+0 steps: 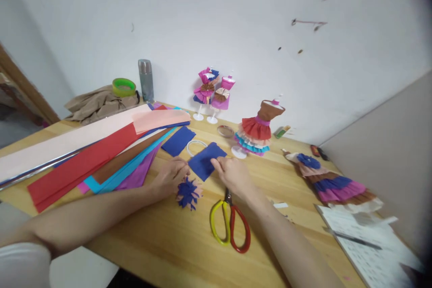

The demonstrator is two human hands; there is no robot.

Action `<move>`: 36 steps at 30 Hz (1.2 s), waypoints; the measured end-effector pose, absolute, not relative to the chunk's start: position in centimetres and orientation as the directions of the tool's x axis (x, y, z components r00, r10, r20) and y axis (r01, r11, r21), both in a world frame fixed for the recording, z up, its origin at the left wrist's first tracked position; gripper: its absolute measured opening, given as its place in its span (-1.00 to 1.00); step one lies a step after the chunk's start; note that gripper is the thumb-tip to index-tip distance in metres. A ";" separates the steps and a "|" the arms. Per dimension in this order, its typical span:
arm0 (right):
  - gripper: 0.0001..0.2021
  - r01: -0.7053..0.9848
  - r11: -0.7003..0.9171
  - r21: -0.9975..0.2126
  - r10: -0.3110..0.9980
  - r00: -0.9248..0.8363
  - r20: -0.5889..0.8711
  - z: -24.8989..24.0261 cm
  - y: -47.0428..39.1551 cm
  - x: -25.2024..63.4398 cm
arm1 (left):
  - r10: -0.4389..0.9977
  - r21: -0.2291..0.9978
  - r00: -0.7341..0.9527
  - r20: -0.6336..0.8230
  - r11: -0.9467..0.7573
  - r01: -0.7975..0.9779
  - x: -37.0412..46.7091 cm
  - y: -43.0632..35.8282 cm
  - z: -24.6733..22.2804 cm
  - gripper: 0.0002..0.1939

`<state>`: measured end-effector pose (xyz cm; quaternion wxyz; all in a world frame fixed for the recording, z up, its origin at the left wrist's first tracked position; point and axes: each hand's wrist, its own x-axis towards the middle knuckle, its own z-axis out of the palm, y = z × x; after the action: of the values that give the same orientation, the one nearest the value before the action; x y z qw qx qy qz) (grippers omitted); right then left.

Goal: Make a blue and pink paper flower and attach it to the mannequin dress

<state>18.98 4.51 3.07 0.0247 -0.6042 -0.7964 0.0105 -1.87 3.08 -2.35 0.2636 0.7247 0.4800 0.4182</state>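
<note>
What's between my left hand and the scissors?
A spiky blue and pink flower is between your left hand and the scissors; the head view shows it.

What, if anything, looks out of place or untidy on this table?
The ruffled dress at the right lies down, while three other dresses stand upright; a loose white scrap also litters the table.

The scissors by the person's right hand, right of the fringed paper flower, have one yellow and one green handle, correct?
Not quite: in the head view, the scissors have one yellow handle and one red handle, not green. They do lie by the right hand, right of the fringed paper flower.
</note>
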 end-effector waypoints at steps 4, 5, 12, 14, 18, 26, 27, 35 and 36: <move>-0.46 0.946 0.324 -0.020 0.946 -0.324 0.003 2.5 4.1 18.5 | 0.957 0.866 0.154 0.246 -0.288 0.408 -2.2 3.9 -3.0 -0.56; -0.48 0.938 0.346 -0.010 0.938 -0.346 -0.010 2.3 3.9 18.3 | 0.959 0.876 0.145 0.245 -0.283 0.390 -2.3 4.0 -3.1 -0.55; -0.61 0.918 0.391 0.069 0.909 -0.374 -0.182 0.4 3.1 17.6 | 0.947 0.861 0.180 0.266 -0.318 0.398 -2.2 4.3 -3.0 -0.42; -0.62 0.915 0.397 0.080 0.907 -0.377 -0.185 0.2 3.0 17.5 | 0.944 0.845 0.184 0.273 -0.326 0.423 -2.2 3.9 -2.8 -0.40; -0.59 0.892 0.444 0.089 0.885 -0.420 -0.202 0.1 2.9 17.6 | 0.946 0.789 0.174 0.272 -0.323 0.523 -2.1 2.7 -2.1 -0.42; -0.57 0.884 0.451 0.125 0.876 -0.411 -0.253 0.1 2.8 17.2 | 0.909 0.423 0.277 0.311 -0.393 0.816 -3.6 5.5 1.3 -0.67; -0.57 0.885 0.450 0.122 0.877 -0.411 -0.250 0.0 2.8 17.2 | 0.915 0.394 0.270 0.299 -0.376 0.839 -4.2 6.7 1.9 -0.72; -0.56 0.882 0.456 0.120 0.880 -0.426 -0.210 -0.4 2.9 17.3 | 0.980 0.261 0.061 0.187 -0.110 0.959 -11.3 15.4 2.7 -0.64; -0.57 0.881 0.456 0.125 0.880 -0.426 -0.210 -0.3 2.9 17.3 | 0.983 0.266 0.040 0.177 -0.087 0.960 -11.9 15.9 2.6 -0.63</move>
<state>17.27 2.87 -0.29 -0.1231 -0.5216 -0.8443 0.0022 -11.91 15.88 2.56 0.0373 0.7200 0.6748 0.1575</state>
